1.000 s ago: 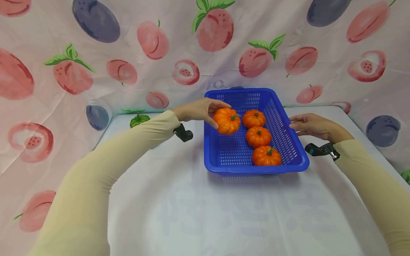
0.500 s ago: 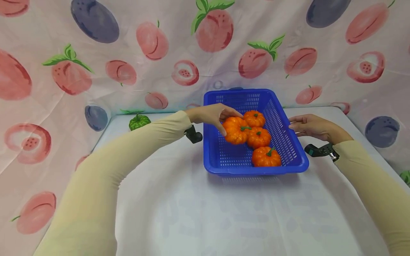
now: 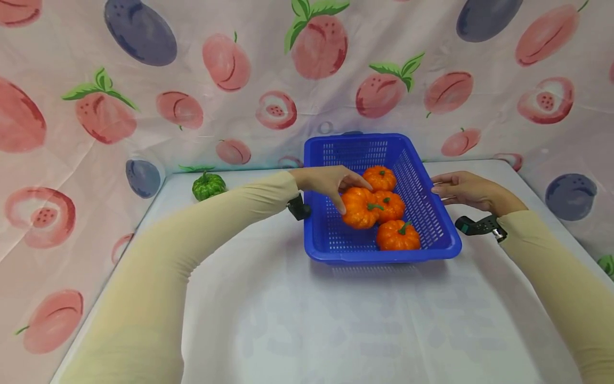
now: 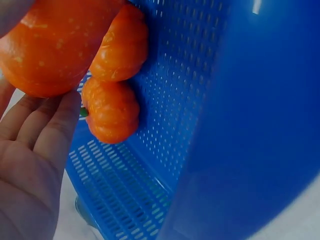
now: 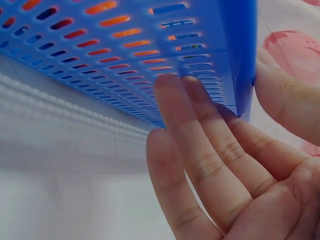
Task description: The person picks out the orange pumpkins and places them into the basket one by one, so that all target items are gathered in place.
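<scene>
My left hand point(image 3: 325, 180) grips an orange toy pumpkin point(image 3: 357, 209) inside the blue plastic basket point(image 3: 374, 257). In the left wrist view, fingers point(image 4: 52, 130) lie along the underside of the held pumpkin point(image 4: 50, 47). Three more orange pumpkins point(image 3: 399, 236) sit in a row along the basket's right side; the held one partly covers the middle one. My right hand point(image 3: 472, 191) is at the basket's right side. In the right wrist view its fingers point(image 5: 200, 160) reach out nearly straight under the rim, against or close to the slotted wall point(image 5: 135, 45), with the thumb beside the rim.
A green pumpkin-shaped vegetable point(image 3: 208, 185) sits at the table's back left, partly behind my left sleeve point(image 3: 230, 205). The basket stands on a white-covered table point(image 3: 307, 320). A fruit-printed cloth point(image 3: 192, 69) hangs behind the table.
My left hand has carried its pumpkin rightward and down toward the front of the basket, close against the middle pumpkin of the row. The right hand has stayed at the basket's side.
</scene>
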{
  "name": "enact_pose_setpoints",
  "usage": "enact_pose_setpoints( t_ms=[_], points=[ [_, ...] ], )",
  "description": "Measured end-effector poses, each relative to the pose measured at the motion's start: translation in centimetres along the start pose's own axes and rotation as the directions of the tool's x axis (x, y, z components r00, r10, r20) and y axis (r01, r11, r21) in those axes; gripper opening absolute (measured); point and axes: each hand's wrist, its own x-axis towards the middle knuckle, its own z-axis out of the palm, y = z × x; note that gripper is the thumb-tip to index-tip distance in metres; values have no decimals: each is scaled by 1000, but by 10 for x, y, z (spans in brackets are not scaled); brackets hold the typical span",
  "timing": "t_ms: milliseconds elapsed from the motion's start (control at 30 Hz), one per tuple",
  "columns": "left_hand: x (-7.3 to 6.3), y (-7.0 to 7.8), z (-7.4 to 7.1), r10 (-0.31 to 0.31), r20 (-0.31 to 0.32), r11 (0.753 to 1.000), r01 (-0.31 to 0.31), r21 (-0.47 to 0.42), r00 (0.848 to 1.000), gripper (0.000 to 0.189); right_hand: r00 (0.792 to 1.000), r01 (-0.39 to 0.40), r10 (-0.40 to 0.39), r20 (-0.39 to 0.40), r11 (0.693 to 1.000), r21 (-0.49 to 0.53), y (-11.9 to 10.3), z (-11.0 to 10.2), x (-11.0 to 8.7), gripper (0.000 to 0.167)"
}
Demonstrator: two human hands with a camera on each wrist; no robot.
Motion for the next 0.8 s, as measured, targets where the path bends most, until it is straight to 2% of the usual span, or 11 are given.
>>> enact_pose_setpoints(
  t_ms=[167, 433, 567, 700, 800],
  points=[
    [3, 1, 3, -10, 3, 999, 10, 37, 1000, 72, 1000, -9, 9, -2, 1000, 6, 0, 0, 1, 68],
    [11, 6, 6, 7, 14, 998, -8, 69, 1000, 71, 1000, -5, 5, 1, 1000, 3, -1, 1, 1, 67],
    [17, 5, 5, 20, 55, 994, -26, 108, 998, 71, 1000, -9, 9, -8, 1000, -1, 0, 2, 2, 68],
    [22, 3, 5, 1, 101, 987, -17, 157, 995, 70, 1000, -7, 7, -6, 1000, -2, 0, 1, 3, 67],
    [24, 1, 5, -40, 115, 985, 19, 173, 993, 69, 1000, -4, 4, 1, 1000, -3, -1, 2, 2, 67]
  ],
)
